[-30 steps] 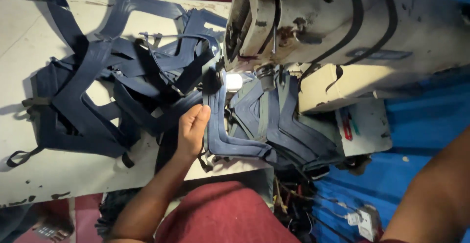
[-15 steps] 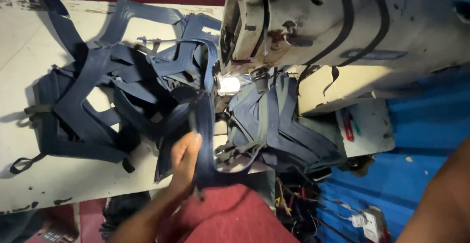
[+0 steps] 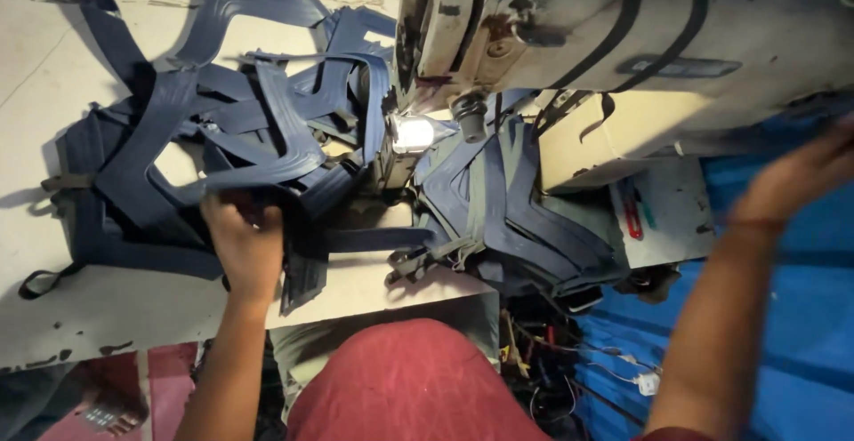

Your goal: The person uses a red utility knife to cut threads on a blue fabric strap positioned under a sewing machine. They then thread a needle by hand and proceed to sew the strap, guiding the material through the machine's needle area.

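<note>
Since the earlier frames the left hand [image 3: 242,244] has left the stitched piece beside the needle and moved out to the left, onto the heap of navy fabric pieces [image 3: 222,148], while the right hand [image 3: 801,174] has risen into view at the right edge, blurred by motion.

Nearest the camera is the person's red-clad lap [image 3: 414,383], with both forearms running up either side of it. The left hand lies palm down on the near edge of the heap, its fingers curled into the dark cloth; it appears to grip one of the pieces, though the fingertips are hidden in the folds. Just to its right a loose navy strip [image 3: 302,276] hangs over the front edge of the pale, stained worktop [image 3: 89,316].

The right hand sits beside the body of the sewing machine [image 3: 623,41], near its underside; the blur hides whether it is spread or closed, and whether it touches anything.

Farther in, a second stack of curved navy pieces [image 3: 507,210] lies under the machine arm, fanned out and spilling over the worktop's near edge. A small bright lamp [image 3: 411,132] glows by the needle area between the two piles. The larger heap spreads leftward across the worktop, its bands and webbing straps crossing each other up to the far edge.
</note>
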